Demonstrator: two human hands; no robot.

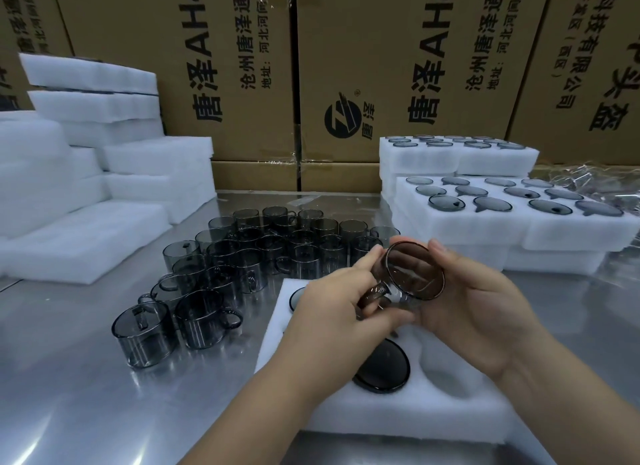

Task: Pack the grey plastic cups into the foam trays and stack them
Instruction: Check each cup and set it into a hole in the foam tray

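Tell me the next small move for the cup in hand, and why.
Probably lower the cup, gripped by the left hand and right hand above the near foam tray, into the empty pocket beside the seated cup.

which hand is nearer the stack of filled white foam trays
Right. The right hand sits in front of the stack of white foam trays; the left hand is further left, across the grey plastic cup both hold.

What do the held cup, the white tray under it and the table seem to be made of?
Cup: smoky grey transparent plastic, glossy; you see through its wall. Tray: white foam, matte and soft-looking, with moulded pockets. Table: probably stainless steel, brushed; it dimly mirrors the cups.
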